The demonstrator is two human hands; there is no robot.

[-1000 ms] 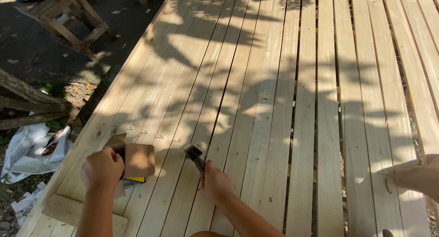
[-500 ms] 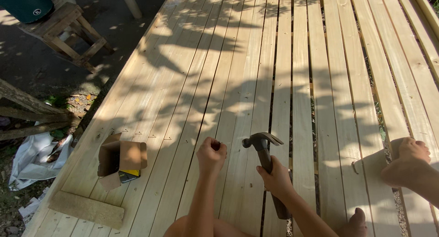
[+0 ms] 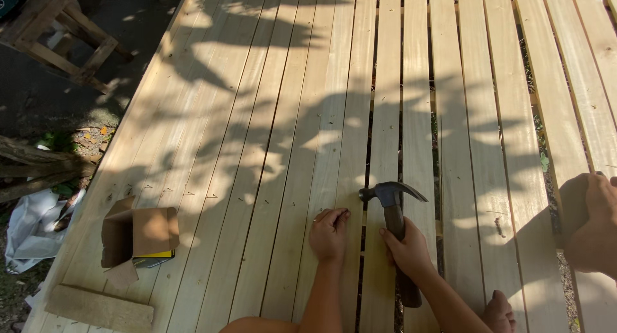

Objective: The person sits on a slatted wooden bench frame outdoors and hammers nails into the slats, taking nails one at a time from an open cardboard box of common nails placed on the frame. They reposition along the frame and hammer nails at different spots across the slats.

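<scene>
- Beside my left hand point(image 3: 329, 233), my right hand point(image 3: 406, 248) now grips the hammer point(image 3: 393, 225) by its handle, head up just right of my left knuckles; a second ago it was back near the cardboard box point(image 3: 137, 235).
- Left fingers are pinched shut against the plank point(image 3: 324, 153); whether they hold a nail I cannot tell.
- Hammering looks about ready to begin.

Two bare forearms, sleeveless, no gloves, left hand point(image 3: 329, 233), right hand point(image 3: 407, 249)

Hammer point(image 3: 393, 236) handle partly hidden by gripping right hand point(image 3: 406, 248), another person's hand point(image 3: 594, 220) cut off at right edge, white sheet point(image 3: 32, 227) cropped at lower left
</scene>
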